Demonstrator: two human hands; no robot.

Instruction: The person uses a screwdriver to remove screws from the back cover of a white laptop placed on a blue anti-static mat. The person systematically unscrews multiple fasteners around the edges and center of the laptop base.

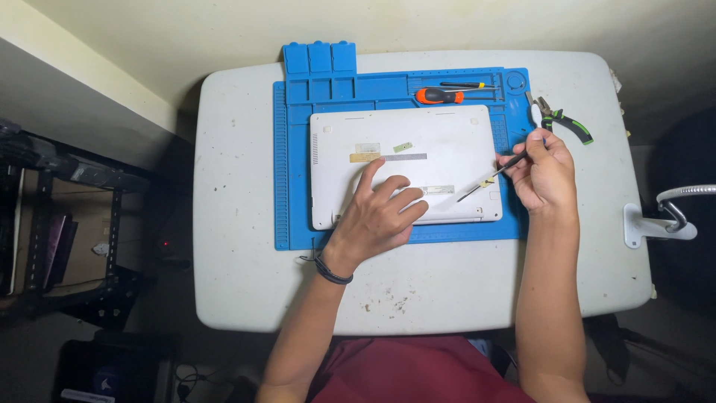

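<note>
screwdriver (488, 179) in r hand (548, 175), on laptop (418, 142)

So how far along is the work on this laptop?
Early. The white laptop already lies base-up on the blue silicone mat. The left hand presses it flat while the right hand aims a thin screwdriver at its base. The base cover is still on; whether any screws are out cannot be told.

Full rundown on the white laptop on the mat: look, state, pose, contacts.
The white laptop lies closed and bottom-up on the blue mat, long side toward the person. The shell looks like plastic, with rounded corners, a vent strip, a few stickers and a side grille. The left hand rests flat on it. The right hand holds a thin screwdriver, tip on the base near its right edge.
</note>
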